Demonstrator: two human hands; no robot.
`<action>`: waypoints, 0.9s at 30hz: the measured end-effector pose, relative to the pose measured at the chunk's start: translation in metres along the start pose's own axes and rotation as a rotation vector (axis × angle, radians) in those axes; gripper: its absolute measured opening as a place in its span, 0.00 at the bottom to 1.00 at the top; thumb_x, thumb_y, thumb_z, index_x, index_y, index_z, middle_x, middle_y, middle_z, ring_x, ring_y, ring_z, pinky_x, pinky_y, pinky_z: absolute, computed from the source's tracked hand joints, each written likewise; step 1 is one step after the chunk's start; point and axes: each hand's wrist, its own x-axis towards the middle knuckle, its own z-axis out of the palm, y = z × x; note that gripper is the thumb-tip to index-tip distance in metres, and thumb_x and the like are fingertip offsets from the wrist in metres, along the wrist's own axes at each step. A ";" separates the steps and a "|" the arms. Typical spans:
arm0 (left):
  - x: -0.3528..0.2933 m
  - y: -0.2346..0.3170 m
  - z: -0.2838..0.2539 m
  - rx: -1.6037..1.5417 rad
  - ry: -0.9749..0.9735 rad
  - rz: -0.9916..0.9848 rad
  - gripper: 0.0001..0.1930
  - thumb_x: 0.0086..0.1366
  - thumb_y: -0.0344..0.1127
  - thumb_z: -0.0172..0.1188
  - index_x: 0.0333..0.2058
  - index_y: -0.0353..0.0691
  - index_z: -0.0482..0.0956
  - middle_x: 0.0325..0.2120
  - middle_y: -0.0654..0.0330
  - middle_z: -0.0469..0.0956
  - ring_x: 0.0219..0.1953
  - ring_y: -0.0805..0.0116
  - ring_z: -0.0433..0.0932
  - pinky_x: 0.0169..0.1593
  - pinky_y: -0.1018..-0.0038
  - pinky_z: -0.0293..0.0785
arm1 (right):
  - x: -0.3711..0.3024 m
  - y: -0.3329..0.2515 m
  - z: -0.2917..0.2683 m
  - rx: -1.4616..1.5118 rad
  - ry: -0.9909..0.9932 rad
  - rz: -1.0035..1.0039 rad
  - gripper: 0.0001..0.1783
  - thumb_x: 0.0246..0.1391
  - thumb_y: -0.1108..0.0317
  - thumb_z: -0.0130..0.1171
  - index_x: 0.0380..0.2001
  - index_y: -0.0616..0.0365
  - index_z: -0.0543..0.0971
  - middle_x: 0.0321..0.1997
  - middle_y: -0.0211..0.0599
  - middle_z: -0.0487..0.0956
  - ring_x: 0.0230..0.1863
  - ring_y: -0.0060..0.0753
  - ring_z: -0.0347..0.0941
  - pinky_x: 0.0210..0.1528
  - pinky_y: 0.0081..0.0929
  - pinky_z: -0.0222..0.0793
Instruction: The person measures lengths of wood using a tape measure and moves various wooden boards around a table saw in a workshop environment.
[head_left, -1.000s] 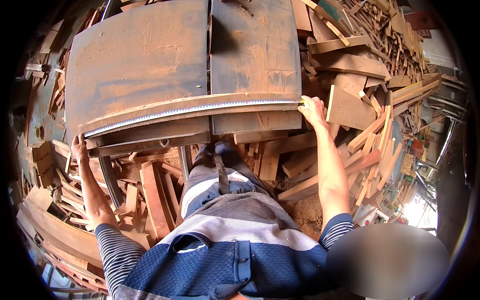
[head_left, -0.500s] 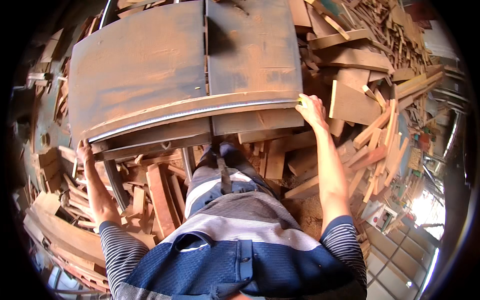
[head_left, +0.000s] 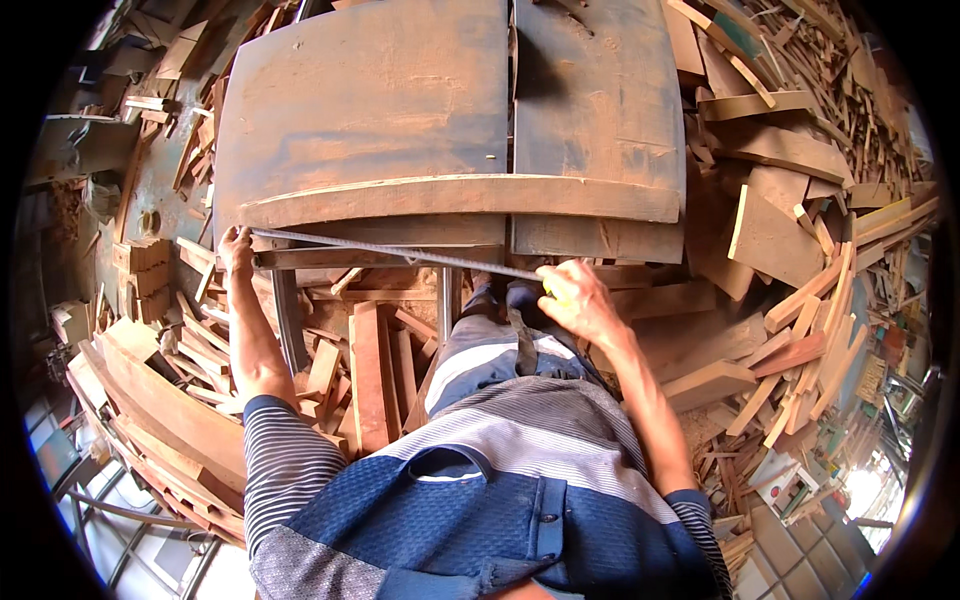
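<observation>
a wide grey table dusted with orange sawdust [head_left: 370, 100] is bearing a long, gently curved brown wooden board [head_left: 460, 195] along its near edge, apparently so that the board is lying within reach of both hands. a thin, pale measuring-tape blade [head_left: 395, 250] is slanting from the board's left end across the table's near side, probably running straight because both ends are being held. the hands are working well apart: the right hand [head_left: 585, 305] is gripping a small yellow tape case [head_left: 553, 289] off the board, likely tensioning the blade, while the left hand [head_left: 237, 250] is pinching the blade's far end, seemingly anchoring it.
</observation>
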 end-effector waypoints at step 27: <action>-0.152 0.149 0.130 0.870 -0.456 1.012 0.41 0.45 0.38 0.83 0.59 0.42 0.75 0.61 0.52 0.75 0.70 0.47 0.67 0.72 0.50 0.62 | -0.188 0.042 0.062 0.285 0.163 0.772 0.25 0.59 0.52 0.66 0.53 0.57 0.83 0.40 0.49 0.83 0.43 0.45 0.79 0.51 0.39 0.74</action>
